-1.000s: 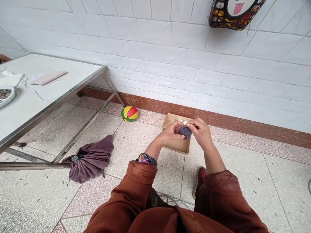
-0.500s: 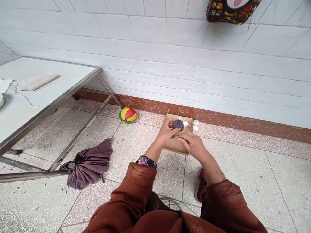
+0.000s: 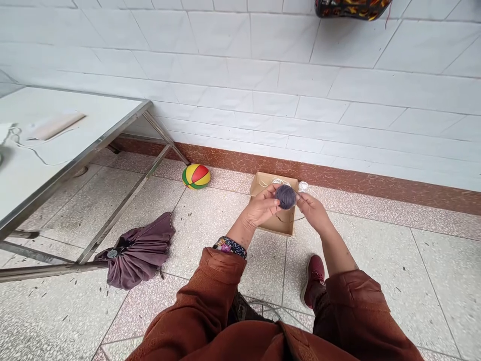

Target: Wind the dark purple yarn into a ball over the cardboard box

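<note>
Left hand [image 3: 260, 208] cupped 1 yarn ball [image 3: 285, 197], likely steadying it; right hand [image 3: 312, 210], just beside, apparently pinched its yarn; box [image 3: 282, 227] below hands.

Left hand [image 3: 263, 208]: is gripping, thumb and fingers curving apart;
Right hand [image 3: 311, 210]: is pinching, fingertips pointing toward the left;
Left forearm [image 3: 240, 234]: is slanting inward;
Right forearm [image 3: 338, 251]: is slanting inward too

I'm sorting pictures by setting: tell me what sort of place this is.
Probably a home or small craft workroom, judging by the white tiled wall, the metal-framed table and the dark ball of yarn.
</note>
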Demonstrator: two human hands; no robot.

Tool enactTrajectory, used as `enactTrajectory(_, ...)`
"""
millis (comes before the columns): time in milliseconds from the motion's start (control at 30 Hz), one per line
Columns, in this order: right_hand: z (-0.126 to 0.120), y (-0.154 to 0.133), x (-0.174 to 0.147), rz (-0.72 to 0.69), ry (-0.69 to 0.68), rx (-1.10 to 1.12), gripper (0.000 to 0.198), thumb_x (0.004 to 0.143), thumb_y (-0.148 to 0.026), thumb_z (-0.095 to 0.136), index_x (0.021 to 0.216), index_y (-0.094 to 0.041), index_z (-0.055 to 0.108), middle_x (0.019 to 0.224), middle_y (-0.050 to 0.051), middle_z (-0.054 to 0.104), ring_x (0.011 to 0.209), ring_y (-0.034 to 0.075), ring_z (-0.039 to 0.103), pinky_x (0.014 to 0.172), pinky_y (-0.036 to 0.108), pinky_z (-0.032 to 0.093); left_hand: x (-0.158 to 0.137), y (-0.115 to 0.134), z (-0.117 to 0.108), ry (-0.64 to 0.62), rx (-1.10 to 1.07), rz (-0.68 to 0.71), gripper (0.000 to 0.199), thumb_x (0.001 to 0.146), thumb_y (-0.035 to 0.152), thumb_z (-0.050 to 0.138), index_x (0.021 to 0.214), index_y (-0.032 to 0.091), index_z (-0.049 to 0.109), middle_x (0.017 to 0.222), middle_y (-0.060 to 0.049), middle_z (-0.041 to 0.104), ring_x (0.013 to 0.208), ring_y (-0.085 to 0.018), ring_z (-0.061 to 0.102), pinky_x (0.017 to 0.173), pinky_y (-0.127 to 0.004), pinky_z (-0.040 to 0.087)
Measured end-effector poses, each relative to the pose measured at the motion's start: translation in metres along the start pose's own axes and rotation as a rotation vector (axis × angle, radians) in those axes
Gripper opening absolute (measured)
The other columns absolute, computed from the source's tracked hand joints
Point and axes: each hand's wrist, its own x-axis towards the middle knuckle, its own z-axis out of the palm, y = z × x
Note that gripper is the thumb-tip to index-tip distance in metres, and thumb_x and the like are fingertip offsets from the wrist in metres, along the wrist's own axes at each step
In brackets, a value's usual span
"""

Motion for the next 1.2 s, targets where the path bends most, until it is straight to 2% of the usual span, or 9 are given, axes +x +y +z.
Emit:
enactTrajectory(67, 0.004, 0.001, -0.002, -0.004, -0.083, -0.014, 0.055, 0.103, -0.071, 0.050, 0.104, -0.025, 0.080, 0.092, 0.007, 0.079, 0.083, 0.026, 0.071, 0.076, 0.038, 0.057, 0.003, 0.000, 0.000, 0.075, -0.098, 0.022, 0.055, 0.067, 0.036, 0.097, 0.112, 0.020, 0.070, 0.111, -0.008, 0.078, 0.101, -0.023, 0.076, 0.091, -0.035, 0.059)
enactTrajectory(167, 0.010, -0.004, -0.006, -0.012, -0.072, -0.057, 0.048, 0.101, -0.069, 0.056, 0.109, -0.028, 0.081, 0.103, 0.008, 0.082, 0.092, 0.029, 0.074, 0.081, 0.042, 0.059, 0.008, 0.002, -0.003, 0.206, -0.181, 0.053, 0.046, 0.072, 0.033, 0.092, 0.109, 0.018, 0.069, 0.110, -0.008, 0.078, 0.103, -0.023, 0.076, 0.092, -0.033, 0.060)
enactTrajectory(333, 0.002, -0.016, -0.012, -0.001, 0.117, 0.193, 0.049, 0.096, -0.075, 0.065, 0.096, -0.027, 0.075, 0.067, 0.000, 0.060, 0.062, 0.020, 0.054, 0.061, 0.033, 0.046, 0.008, 0.003, -0.011, 0.346, -0.075, 0.006, 0.042, 0.066, 0.024, 0.090, 0.101, 0.019, 0.066, 0.100, -0.002, 0.074, 0.086, -0.015, 0.070, 0.076, -0.027, 0.055)
enactTrajectory(500, -0.018, -0.024, -0.008, 0.055, 0.322, 0.624, 0.050, 0.092, -0.076, 0.071, 0.086, -0.027, 0.066, 0.061, -0.006, 0.042, 0.051, 0.013, 0.028, 0.049, 0.029, 0.025, 0.000, -0.001, -0.007, 0.100, 0.212, -0.183, 0.045, 0.063, 0.020, 0.090, 0.103, 0.018, 0.068, 0.101, -0.003, 0.072, 0.087, -0.015, 0.065, 0.077, -0.028, 0.050)
enactTrajectory(633, -0.025, -0.020, -0.003, 0.098, 0.406, 0.678, 0.046, 0.090, -0.072, 0.075, 0.088, -0.027, 0.065, 0.066, -0.006, 0.045, 0.050, 0.011, 0.021, 0.046, 0.029, 0.017, -0.005, -0.005, -0.002, -0.133, 0.277, -0.286, 0.043, 0.070, 0.024, 0.090, 0.108, 0.018, 0.071, 0.104, -0.006, 0.072, 0.092, -0.017, 0.065, 0.083, -0.031, 0.051)
enactTrajectory(733, -0.029, -0.019, -0.005, 0.068, 0.385, 0.696, 0.043, 0.092, -0.070, 0.075, 0.089, -0.027, 0.067, 0.070, -0.005, 0.048, 0.051, 0.011, 0.024, 0.045, 0.028, 0.018, -0.004, -0.009, -0.001, -0.171, 0.292, -0.385, 0.040, 0.074, 0.027, 0.089, 0.108, 0.018, 0.070, 0.100, -0.004, 0.071, 0.085, -0.016, 0.065, 0.075, -0.029, 0.051)
enactTrajectory(867, -0.036, -0.021, -0.014, 0.018, 0.196, 0.764, 0.045, 0.089, -0.068, 0.080, 0.081, -0.025, 0.068, 0.067, -0.004, 0.051, 0.051, 0.009, 0.026, 0.047, 0.027, 0.022, 0.003, -0.015, -0.003, 0.075, 0.180, -0.326, 0.037, 0.074, 0.024, 0.087, 0.106, 0.018, 0.069, 0.105, -0.006, 0.073, 0.089, -0.016, 0.067, 0.073, -0.027, 0.053)
enactTrajectory(1100, -0.036, -0.035, -0.026, -0.029, -0.636, 0.552, 0.045, 0.098, -0.060, 0.075, 0.079, -0.018, 0.077, 0.071, 0.001, 0.067, 0.059, 0.010, 0.050, 0.054, 0.024, 0.039, 0.019, -0.015, -0.016, 0.604, -0.173, -0.149, 0.025, 0.081, 0.029, 0.080, 0.099, 0.020, 0.065, 0.087, -0.003, 0.071, 0.076, -0.013, 0.064, 0.072, -0.025, 0.056)
enactTrajectory(1200, -0.030, -0.049, -0.027, -0.057, -0.802, 0.490, 0.046, 0.101, -0.060, 0.072, 0.085, -0.018, 0.080, 0.075, 0.002, 0.070, 0.063, 0.011, 0.056, 0.060, 0.025, 0.047, 0.022, -0.019, -0.021, 0.735, -0.105, -0.114, 0.022, 0.084, 0.027, 0.079, 0.098, 0.021, 0.064, 0.084, -0.002, 0.070, 0.073, -0.012, 0.061, 0.070, -0.025, 0.054)
